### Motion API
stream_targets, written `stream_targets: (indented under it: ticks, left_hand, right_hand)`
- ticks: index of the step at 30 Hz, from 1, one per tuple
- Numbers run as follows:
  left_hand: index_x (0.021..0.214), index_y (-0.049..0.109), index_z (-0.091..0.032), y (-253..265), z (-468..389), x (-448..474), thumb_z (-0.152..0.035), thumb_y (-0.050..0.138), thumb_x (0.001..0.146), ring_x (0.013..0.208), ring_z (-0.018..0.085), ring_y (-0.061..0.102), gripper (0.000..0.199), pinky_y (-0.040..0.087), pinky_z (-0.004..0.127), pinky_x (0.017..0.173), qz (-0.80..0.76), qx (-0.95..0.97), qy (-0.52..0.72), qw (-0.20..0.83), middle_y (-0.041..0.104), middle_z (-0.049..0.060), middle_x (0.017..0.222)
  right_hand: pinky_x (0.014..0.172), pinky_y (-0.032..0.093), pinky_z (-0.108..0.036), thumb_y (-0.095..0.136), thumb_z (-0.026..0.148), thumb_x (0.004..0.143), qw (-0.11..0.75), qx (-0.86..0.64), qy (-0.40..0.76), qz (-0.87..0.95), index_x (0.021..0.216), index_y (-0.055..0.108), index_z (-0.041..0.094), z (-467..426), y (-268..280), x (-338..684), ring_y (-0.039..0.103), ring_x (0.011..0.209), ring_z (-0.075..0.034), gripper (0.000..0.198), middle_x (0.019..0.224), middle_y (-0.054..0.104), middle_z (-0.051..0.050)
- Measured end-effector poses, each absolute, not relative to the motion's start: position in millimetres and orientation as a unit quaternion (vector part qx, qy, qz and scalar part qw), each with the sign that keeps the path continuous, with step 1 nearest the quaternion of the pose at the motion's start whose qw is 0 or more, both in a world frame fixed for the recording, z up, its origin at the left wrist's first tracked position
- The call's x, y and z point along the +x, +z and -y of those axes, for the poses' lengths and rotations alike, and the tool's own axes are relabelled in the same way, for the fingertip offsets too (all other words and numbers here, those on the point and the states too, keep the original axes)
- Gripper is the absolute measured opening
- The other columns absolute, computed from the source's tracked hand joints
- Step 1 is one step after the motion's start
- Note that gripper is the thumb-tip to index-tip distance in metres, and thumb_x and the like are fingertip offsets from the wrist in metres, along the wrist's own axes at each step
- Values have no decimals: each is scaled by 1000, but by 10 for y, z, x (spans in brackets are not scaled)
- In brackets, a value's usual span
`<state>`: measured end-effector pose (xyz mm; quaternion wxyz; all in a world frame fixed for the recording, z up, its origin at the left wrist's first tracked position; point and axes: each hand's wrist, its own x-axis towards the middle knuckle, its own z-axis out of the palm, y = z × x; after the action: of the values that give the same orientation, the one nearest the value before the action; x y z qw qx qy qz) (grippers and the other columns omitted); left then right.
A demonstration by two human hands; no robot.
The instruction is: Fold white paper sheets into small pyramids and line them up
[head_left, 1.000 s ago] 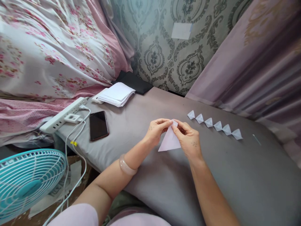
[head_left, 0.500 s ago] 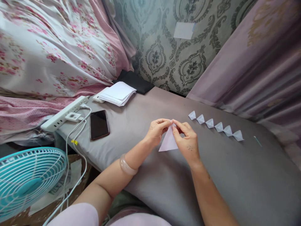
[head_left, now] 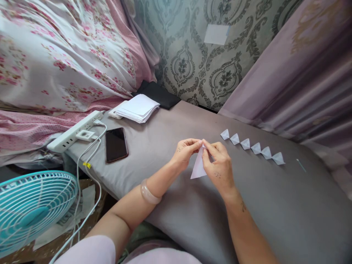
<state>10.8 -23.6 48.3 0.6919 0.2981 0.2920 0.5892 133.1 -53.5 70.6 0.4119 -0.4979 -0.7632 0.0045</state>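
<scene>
At far left, a fan [head_left: 35, 216] with a round turquoise grille stands near the grey cloth [head_left: 176, 121]. A white plastic power strip [head_left: 59, 143] lies along the cloth's left edge; to its right, a phone [head_left: 116, 145] lies flat, dark glass upward. Farther back, a stack of paper [head_left: 139, 105], smooth and white with loosely aligned edges, appears to be unworked stock. At centre, the left hand [head_left: 185, 153] pinches the tip of a folded sheet [head_left: 198, 168] between thumb and fingers. The sheet hangs between both hands, a narrow, crisp-edged triangle; its folding appears partly done, with some left. The right hand [head_left: 219, 165] grips the tip and right side, hiding part of it. At right, six small paper pieces [head_left: 256, 148], faceted and diamond-like, sit in a slanting row and appear complete. Beyond them lies a thin stick [head_left: 301, 165]
</scene>
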Motion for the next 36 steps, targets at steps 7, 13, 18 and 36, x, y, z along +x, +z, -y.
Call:
stream_targets:
  ticks: [7, 13, 18, 36]
  left_hand:
    - [74, 72, -12, 495, 247, 119, -30, 81, 64, 66, 10, 58, 22, 43, 26, 70, -287, 284, 581, 707, 67, 4, 70]
    - [74, 73, -12, 487, 225, 115, -33, 82, 64, 66, 11, 59, 25, 43, 25, 66, -275, 281, 561, 729, 68, 4, 70]
    - [78, 74, -12, 374, 134, 92, -31, 86, 59, 66, 14, 61, 30, 46, 28, 66, -273, 277, 503, 772, 70, 6, 74]
    - [79, 71, -11, 317, 109, 346, -31, 86, 52, 58, 12, 55, 36, 41, 26, 57, -401, 362, 461, 704, 65, 4, 65]
  right_hand:
    - [73, 47, -34, 41, 19, 91, 357, -509, -51, 781, 126, 61, 23, 562, 696, 1332, 53, 85, -22, 40, 86, 58, -7]
    - [72, 46, -36, 40, 13, 86, 268, -535, -127, 791, 130, 57, 16, 598, 706, 1310, 50, 88, -25, 47, 91, 58, -11]
    - [76, 47, -37, 39, 14, 85, 239, -559, -75, 791, 125, 60, 15, 617, 675, 1304, 50, 93, -26, 46, 97, 58, -12]
    - [61, 52, -29, 76, 40, 65, 557, -498, 587, 312, 77, 72, 16, 468, 344, 1600, 64, 58, -16, 27, 66, 71, -4]
